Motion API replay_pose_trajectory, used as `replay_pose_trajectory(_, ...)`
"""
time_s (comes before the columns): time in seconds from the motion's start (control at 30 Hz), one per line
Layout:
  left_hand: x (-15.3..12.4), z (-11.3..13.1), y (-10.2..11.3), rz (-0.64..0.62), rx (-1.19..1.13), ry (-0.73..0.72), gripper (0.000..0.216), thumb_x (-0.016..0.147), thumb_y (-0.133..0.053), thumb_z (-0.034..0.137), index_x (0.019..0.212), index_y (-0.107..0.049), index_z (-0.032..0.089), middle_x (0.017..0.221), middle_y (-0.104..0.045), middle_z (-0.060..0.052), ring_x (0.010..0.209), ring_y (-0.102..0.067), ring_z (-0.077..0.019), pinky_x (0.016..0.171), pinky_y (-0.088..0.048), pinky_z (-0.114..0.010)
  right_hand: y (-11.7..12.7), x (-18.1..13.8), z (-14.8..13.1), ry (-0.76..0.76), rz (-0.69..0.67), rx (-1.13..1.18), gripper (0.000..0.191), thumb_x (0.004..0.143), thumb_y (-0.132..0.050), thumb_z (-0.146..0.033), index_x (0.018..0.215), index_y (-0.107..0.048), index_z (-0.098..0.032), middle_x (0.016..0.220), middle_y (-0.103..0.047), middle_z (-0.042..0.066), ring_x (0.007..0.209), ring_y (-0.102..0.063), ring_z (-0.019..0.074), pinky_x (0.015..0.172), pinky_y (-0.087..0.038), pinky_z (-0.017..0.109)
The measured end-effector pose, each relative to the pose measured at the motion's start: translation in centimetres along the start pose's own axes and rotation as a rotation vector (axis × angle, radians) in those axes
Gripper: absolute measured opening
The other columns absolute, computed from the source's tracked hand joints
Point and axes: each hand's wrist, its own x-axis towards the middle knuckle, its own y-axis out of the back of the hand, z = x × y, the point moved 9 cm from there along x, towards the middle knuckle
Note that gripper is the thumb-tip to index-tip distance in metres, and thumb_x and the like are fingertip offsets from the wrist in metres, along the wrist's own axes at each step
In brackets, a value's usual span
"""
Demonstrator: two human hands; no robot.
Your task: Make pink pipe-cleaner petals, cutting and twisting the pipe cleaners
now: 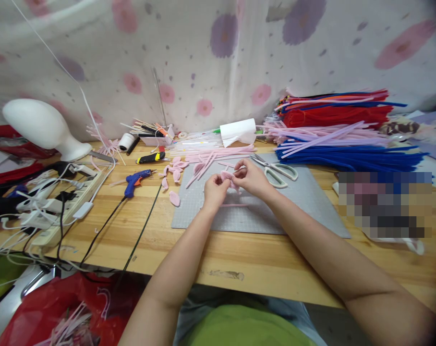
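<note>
Over a grey cutting mat [297,211], my left hand [215,191] and my right hand [252,178] pinch a small pink pipe-cleaner piece [227,177] between them. Its exact shape is partly hidden by my fingers. A single pink pipe cleaner [234,205] lies on the mat just below my hands. Scissors with pale handles [283,174] rest near my right hand, towards the mat's back edge. Left of my hands, several pink petal-shaped pieces [175,198] are scattered on the wood, and loose pink pipe cleaners [200,170] cross the mat's upper left corner.
A blue glue gun [133,182] with its cord lies left of the mat, beside a yellow-black utility knife [151,158]. Further left are a power strip [72,204] with tangled cables and a white foam head [41,125]. Bundled blue pipe cleaners [351,156] lie back right.
</note>
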Motion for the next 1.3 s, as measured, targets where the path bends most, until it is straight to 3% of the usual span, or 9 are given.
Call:
replay_pose_trajectory(0.23, -0.3, 0.3, 0.2, 0.001, -0.008, 0.022, 0.017, 0.063, -0.056, 0.029, 0.074, -0.058, 0.015, 0.059, -0.051, 0.004, 0.045, -0.040, -0.0051, 0.041, -0.031, -0.018, -0.1, 0.2, 0.2, -0.007, -0.013, 0.015, 0.027, 0.061, -0.063, -0.022, 0.079, -0.043, -0.021, 0.067, -0.067, -0.002, 0.063, -0.063, 0.0140, 0.058, -0.044, 0.023)
replay_pose_trajectory(0.5, -0.1, 0.3, -0.1, -0.017, -0.051, 0.029, 0.016, 0.063, -0.057, 0.029, 0.069, -0.057, 0.014, 0.054, -0.048, 0.005, 0.045, -0.038, -0.0051, 0.041, -0.029, -0.018, -0.6, 0.3, 0.9, -0.053, -0.091, 0.121, 0.022, 0.061, -0.063, -0.020, 0.078, -0.049, -0.020, 0.065, -0.068, -0.001, 0.057, -0.061, 0.0125, 0.056, -0.045, 0.023)
replay_pose_trajectory(0.77, 0.1, 0.2, 0.4, 0.013, -0.006, -0.025, 0.006, 0.062, -0.053, 0.021, 0.063, -0.052, 0.015, 0.054, -0.047, 0.005, 0.049, -0.040, -0.0051, 0.048, -0.034, -0.018, -0.4, 0.8, 1.2, -0.055, -0.067, 0.172, 0.020, 0.058, -0.065, -0.019, 0.073, -0.052, -0.017, 0.062, -0.064, 0.000, 0.058, -0.060, 0.0123, 0.054, -0.046, 0.023)
replay_pose_trajectory(0.93, 0.6, 0.5, 0.8, 0.013, -0.143, 0.010, 0.013, 0.064, -0.054, 0.026, 0.072, -0.054, 0.016, 0.063, -0.053, 0.003, 0.056, -0.049, -0.0078, 0.050, -0.042, -0.020, -0.9, 0.6, 0.8, -0.051, -0.128, 0.260, 0.026, 0.060, -0.067, -0.029, 0.079, -0.053, -0.017, 0.069, -0.064, 0.002, 0.062, -0.059, 0.0125, 0.057, -0.046, 0.025)
replay_pose_trajectory(1.1, 1.4, 1.3, 1.3, -0.035, -0.309, 0.098, 0.020, 0.061, -0.061, 0.029, 0.073, -0.056, 0.014, 0.069, -0.055, 0.001, 0.060, -0.052, -0.0072, 0.058, -0.049, -0.024, -1.4, 0.1, 0.0, 0.036, -0.190, 0.102, 0.025, 0.065, -0.063, -0.038, 0.075, -0.061, -0.016, 0.067, -0.061, 0.001, 0.061, -0.054, 0.0108, 0.060, -0.041, 0.024)
replay_pose_trajectory(1.3, 1.8, 1.8, 0.1, -0.202, -0.329, 0.184, 0.031, 0.056, -0.069, 0.035, 0.076, -0.059, 0.014, 0.071, -0.059, -0.002, 0.060, -0.056, -0.0090, 0.059, -0.049, -0.026, -1.4, -0.2, -0.6, 0.071, -0.175, 0.038, 0.024, 0.069, -0.059, -0.039, 0.071, -0.062, -0.015, 0.064, -0.060, 0.000, 0.058, -0.050, 0.0101, 0.059, -0.038, 0.024)
